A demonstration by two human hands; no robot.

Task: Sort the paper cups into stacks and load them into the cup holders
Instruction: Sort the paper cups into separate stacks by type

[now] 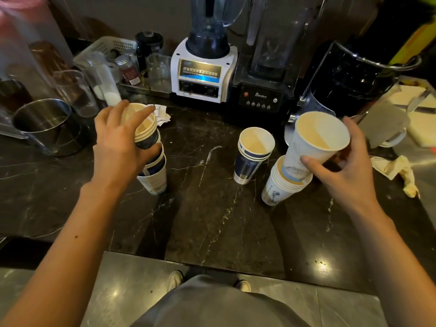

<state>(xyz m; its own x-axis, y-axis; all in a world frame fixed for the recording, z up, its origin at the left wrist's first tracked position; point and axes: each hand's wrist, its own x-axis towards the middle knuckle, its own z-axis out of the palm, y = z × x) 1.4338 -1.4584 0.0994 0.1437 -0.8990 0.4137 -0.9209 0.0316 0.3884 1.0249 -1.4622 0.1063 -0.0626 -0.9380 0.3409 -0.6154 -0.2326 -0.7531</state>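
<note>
The dark marble counter [207,220] carried the whole job, and by the look of it the sorting was well on but the loading had not begun: every cup in view stood on the counter or in a hand, none in a holder. Clear tubes [73,90] at the back left may have been the holders; I could not tell.

The tallest pile, the left stack [153,182], leaned near the left edge, dark blue cups nested above a white cup at the bottom, so it probably wanted re-sorting. The left hand [118,142] gripped its upper cups, fingers over the rims and thumb against the side.

To the right, the white stack [276,190] stood tilted, several rims showing, with pale printed art on its wall. Between the two, the blue stack [250,161] stood apart and untouched, a few navy cups with white rims and cream insides.

Smallest, a single white cup [313,142] was held by the right hand [342,166], thumb and fingers curled round its wall, tilted, its base just entering the white stack's top
</note>
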